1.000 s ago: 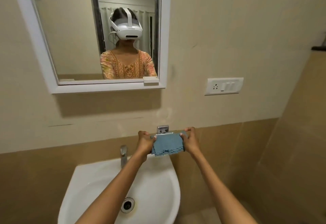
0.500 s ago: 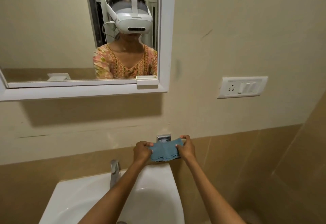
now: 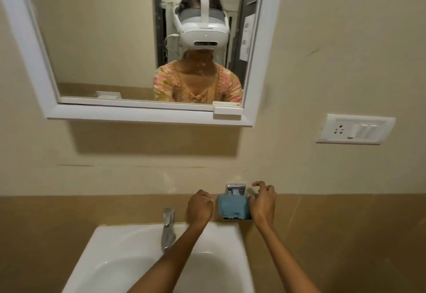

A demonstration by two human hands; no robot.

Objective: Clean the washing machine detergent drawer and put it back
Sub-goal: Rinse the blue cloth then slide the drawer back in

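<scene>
Nearest, below both wrists, is the sink [image 3: 227, 231], with the tap [image 3: 168, 230] to the left of the left knuckles. The left hand [image 3: 199, 209] is clenched, with nothing visible in it, and a narrow gap separates its knuckles from the cloth [image 3: 232, 207]. The right hand [image 3: 262, 202] has its curled lower fingers against the cloth's right edge. I cannot tell whether they pinch it or only touch it, and the thumb and forefinger are lifted just above it. The cloth is small, blue and scallop-edged along the bottom, and it hangs between the two sets of fingers from a metal holder [image 3: 235, 189] just beyond the fingertips. It looks light, soft and limp, so it would probably slide off if tugged, and is best taken by its top corners. Further back, above the hands, are the mirror [image 3: 129, 114] and a switch [image 3: 355, 129]. The drawer is not in view.
</scene>
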